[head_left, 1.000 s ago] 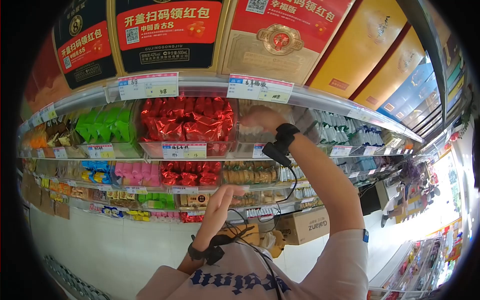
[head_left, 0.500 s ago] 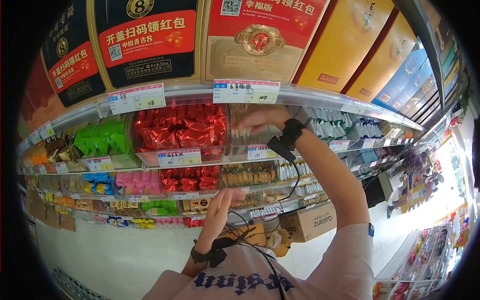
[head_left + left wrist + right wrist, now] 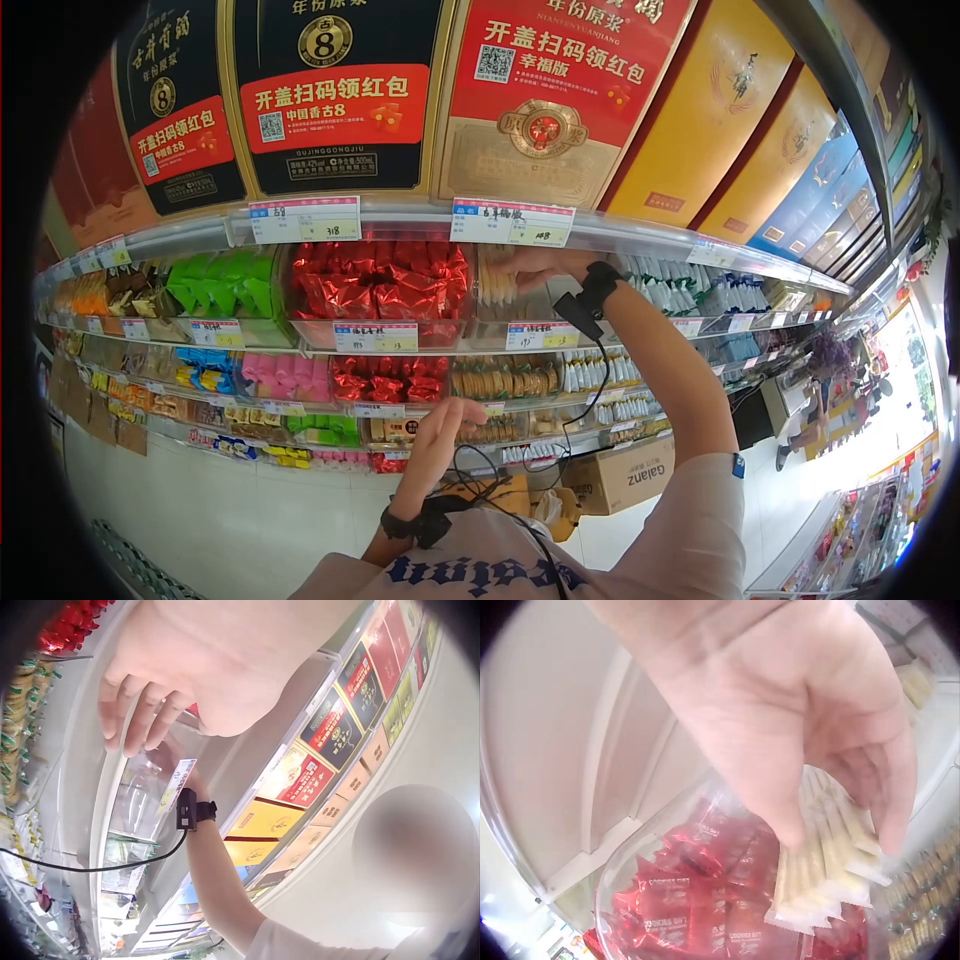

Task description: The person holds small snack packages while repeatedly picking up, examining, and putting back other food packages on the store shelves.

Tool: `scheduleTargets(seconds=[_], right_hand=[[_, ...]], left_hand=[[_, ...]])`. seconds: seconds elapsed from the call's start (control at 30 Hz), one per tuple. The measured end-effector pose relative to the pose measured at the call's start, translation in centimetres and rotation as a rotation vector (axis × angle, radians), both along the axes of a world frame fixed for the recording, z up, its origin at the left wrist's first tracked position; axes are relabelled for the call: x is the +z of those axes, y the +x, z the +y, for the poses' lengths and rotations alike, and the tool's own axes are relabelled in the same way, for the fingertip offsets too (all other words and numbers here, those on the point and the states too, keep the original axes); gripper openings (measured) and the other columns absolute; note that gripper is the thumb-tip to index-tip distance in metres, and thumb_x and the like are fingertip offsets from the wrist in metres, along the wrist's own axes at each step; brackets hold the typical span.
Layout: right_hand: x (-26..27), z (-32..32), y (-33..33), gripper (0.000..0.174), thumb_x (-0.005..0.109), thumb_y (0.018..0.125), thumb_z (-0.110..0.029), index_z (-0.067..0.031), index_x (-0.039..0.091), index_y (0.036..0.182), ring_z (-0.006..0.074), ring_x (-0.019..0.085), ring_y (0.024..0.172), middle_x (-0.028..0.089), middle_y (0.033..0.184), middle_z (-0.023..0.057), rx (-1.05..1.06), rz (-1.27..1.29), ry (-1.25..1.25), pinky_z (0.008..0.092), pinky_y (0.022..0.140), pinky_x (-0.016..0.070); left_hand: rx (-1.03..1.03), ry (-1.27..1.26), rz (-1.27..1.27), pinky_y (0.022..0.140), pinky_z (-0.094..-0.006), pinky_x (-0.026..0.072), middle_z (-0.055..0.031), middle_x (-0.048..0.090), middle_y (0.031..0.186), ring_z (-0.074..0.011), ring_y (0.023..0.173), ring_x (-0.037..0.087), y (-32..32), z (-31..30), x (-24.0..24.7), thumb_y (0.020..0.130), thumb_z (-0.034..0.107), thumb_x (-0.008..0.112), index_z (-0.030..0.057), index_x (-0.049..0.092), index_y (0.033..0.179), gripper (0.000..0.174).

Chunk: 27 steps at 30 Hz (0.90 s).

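In the right wrist view, my right hand (image 3: pixel 780 712) holds a row of clear-wrapped pale stick snacks (image 3: pixel 821 859) between thumb and fingers, their crimped ends pointing down. The head view shows this right hand (image 3: pixel 548 264) inside a clear plastic bin, with the stick snacks (image 3: pixel 496 290) along the bin's left side. Red foil cookie packets (image 3: pixel 705 889) fill the bin right beside it. My left hand (image 3: pixel 438 440) hangs in front of the lower shelves, fingers loosely bent and holding nothing. It fills the top of the left wrist view (image 3: pixel 202 667).
Large liquor boxes (image 3: pixel 335 90) stand on the shelf above, behind a rail with price tags (image 3: pixel 512 222). Green packets (image 3: pixel 222 285) lie in a bin to the left. Lower shelves carry round biscuits (image 3: pixel 505 380). A carton (image 3: pixel 625 475) rests on the floor; black cables (image 3: pixel 480 465) hang ahead of my torso.
My right hand has gone from hovering over the bin to gripping the stick snacks at its left side. The shelves sit lower in the head view. The left hand stays much the same.
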State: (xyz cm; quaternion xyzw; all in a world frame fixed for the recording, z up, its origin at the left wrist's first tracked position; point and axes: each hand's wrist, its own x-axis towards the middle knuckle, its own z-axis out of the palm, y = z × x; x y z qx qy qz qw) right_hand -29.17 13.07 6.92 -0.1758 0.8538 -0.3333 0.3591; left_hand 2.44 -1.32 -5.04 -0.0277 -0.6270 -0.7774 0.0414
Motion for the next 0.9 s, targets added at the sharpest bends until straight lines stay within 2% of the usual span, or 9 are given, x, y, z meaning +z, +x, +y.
scheduleTargets(seconds=[0.13, 0.23, 0.33, 0.43, 0.53, 0.6, 0.73, 0.83, 0.9], right_hand=[[0.5, -0.5, 0.2, 0.058, 0.074, 0.093, -0.041, -0.0060, 0.056, 0.136, 0.0199, 0.070, 0.103, 0.063, 0.130, 0.0161, -0.016, 0.040, 0.080, 0.0289, 0.084, 0.0625], [0.9, -1.3, -0.1, 0.052, 0.072, 0.095, -0.035, -0.0049, 0.056, 0.134, 0.0217, 0.069, 0.108, 0.060, 0.136, 0.0168, 0.000, -0.092, 0.124, 0.0296, 0.082, 0.0631], [2.1, -1.5, 1.6, 0.050, 0.076, 0.093, -0.033, 0.0000, 0.062, 0.128, 0.0241, 0.072, 0.094, 0.068, 0.117, 0.0189, -0.085, -0.058, 0.031, 0.0293, 0.081, 0.0642], [-1.3, -0.5, -1.1, 0.050, 0.076, 0.093, -0.033, -0.0022, 0.061, 0.129, 0.0225, 0.072, 0.094, 0.068, 0.116, 0.0188, -0.115, -0.114, -0.126, 0.0298, 0.080, 0.0643], [-0.2, 0.3, 0.9, 0.054, 0.080, 0.088, -0.041, 0.0018, 0.066, 0.118, 0.0191, 0.072, 0.087, 0.070, 0.104, 0.0140, 0.014, -0.081, -0.218, 0.0276, 0.074, 0.0633], [3.0, -0.1, 4.1, 0.057, 0.083, 0.083, -0.045, 0.0049, 0.068, 0.106, 0.0176, 0.073, 0.081, 0.070, 0.097, 0.0118, 0.130, 0.073, -0.009, 0.0261, 0.069, 0.0617], [4.0, -1.4, 6.0, 0.062, 0.087, 0.074, -0.050, 0.0079, 0.068, 0.085, 0.0158, 0.072, 0.070, 0.068, 0.084, 0.0086, 0.194, 0.199, 0.169, 0.0238, 0.062, 0.0588], [2.7, -2.6, 4.0, 0.094, 0.091, 0.065, -0.059, 0.0102, 0.063, 0.122, 0.0232, 0.075, 0.078, 0.063, 0.125, 0.0223, 0.158, 0.111, 0.308, 0.0278, 0.070, 0.0615], [2.1, -2.3, 3.3, 0.096, 0.091, 0.064, -0.061, 0.0124, 0.063, 0.119, 0.0238, 0.075, 0.080, 0.064, 0.123, 0.0227, 0.135, 0.115, 0.221, 0.0283, 0.070, 0.0614]], left_hand=[[0.001, -0.028, -0.016, 0.087, -0.0301, 0.0524, -0.0083, 0.071, 0.102, -0.0156, 0.098, 0.068, -0.1, 0.3, -0.2, 0.113, 0.032, 0.036, 0.0004, 0.066, 0.111, 0.044], [-0.003, -0.037, -0.008, 0.086, -0.0299, 0.0525, -0.0084, 0.071, 0.101, -0.0152, 0.098, 0.068, -0.2, 0.3, -0.6, 0.114, 0.032, 0.035, 0.0002, 0.066, 0.111, 0.045], [0.003, -0.023, -0.003, 0.085, -0.0297, 0.0523, -0.0081, 0.071, 0.101, -0.0148, 0.097, 0.068, -0.3, 0.3, -0.8, 0.114, 0.033, 0.035, -0.0003, 0.066, 0.111, 0.046], [0.009, -0.015, -0.004, 0.085, -0.0296, 0.0524, -0.0080, 0.071, 0.100, -0.0150, 0.096, 0.068, -0.3, 0.4, -0.9, 0.114, 0.034, 0.034, -0.0008, 0.065, 0.110, 0.047], [-0.003, -0.009, -0.013, 0.087, -0.0297, 0.0523, -0.0075, 0.071, 0.100, -0.0148, 0.096, 0.067, -0.3, 0.3, -1.1, 0.114, 0.034, 0.035, -0.0004, 0.066, 0.111, 0.046], [-0.014, -0.006, -0.018, 0.088, -0.0298, 0.0522, -0.0075, 0.070, 0.100, -0.0148, 0.096, 0.067, -0.5, 0.4, -1.2, 0.113, 0.034, 0.036, -0.0003, 0.066, 0.112, 0.046], [-0.029, 0.005, -0.037, 0.088, -0.0300, 0.0524, -0.0082, 0.071, 0.101, -0.0152, 0.096, 0.067, -0.7, 0.9, -1.3, 0.114, 0.034, 0.035, -0.0008, 0.067, 0.111, 0.047], [-0.039, 0.029, -0.018, 0.088, -0.0302, 0.0525, -0.0083, 0.071, 0.100, -0.0156, 0.095, 0.067, -0.8, 1.0, -1.6, 0.114, 0.033, 0.034, -0.0008, 0.067, 0.111, 0.047], [-0.033, 0.040, -0.010, 0.087, -0.0304, 0.0525, -0.0083, 0.071, 0.100, -0.0158, 0.095, 0.067, -0.7, 0.9, -1.7, 0.114, 0.034, 0.034, -0.0008, 0.067, 0.110, 0.048]])
